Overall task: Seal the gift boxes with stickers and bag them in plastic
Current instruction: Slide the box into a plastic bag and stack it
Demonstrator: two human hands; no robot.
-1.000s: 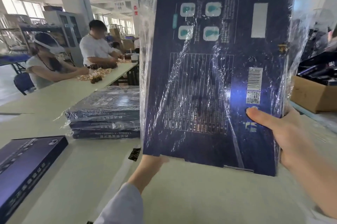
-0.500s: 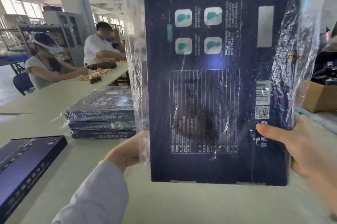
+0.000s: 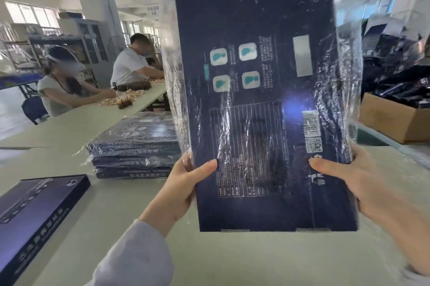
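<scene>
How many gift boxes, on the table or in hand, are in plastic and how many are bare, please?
Bagged boxes in the stack: 3
Bagged box held up: 1
Bare box: 1
Total: 5

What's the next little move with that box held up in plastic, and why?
Probably pull the bag down over the bare lower end of the box. The left hand and right hand grip the box at its lower sides, thumbs on the front; the plastic's wrinkles seem to stop above the bottom edge, while slack bag shows past the top.
</scene>
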